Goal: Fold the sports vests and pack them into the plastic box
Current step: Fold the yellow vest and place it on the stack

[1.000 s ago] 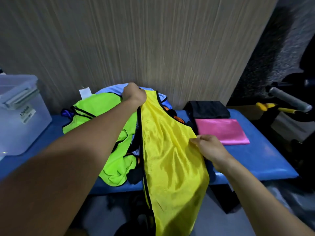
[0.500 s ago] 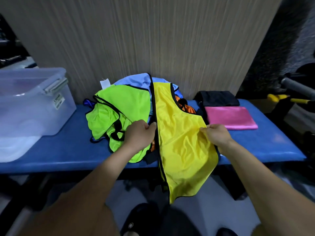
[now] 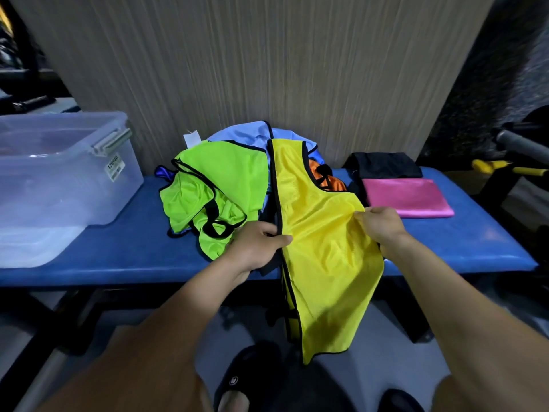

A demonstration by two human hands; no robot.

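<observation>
The left hand (image 3: 257, 248) pinches the black-trimmed left edge of the yellow vest (image 3: 320, 239), while the right hand (image 3: 381, 226) grips its right edge, fingers curled into the cloth. The vest runs lengthwise away from the person: its shoulder straps rest on the pile (image 3: 225, 185) of green, blue and orange vests at the wall, and its hem hangs over the near edge of the blue counter (image 3: 133, 251). The plastic box (image 3: 59, 173) stands open well to the left, nearer the left hand. Pink and black folded pieces (image 3: 407, 197) lie to the right, near the right hand.
</observation>
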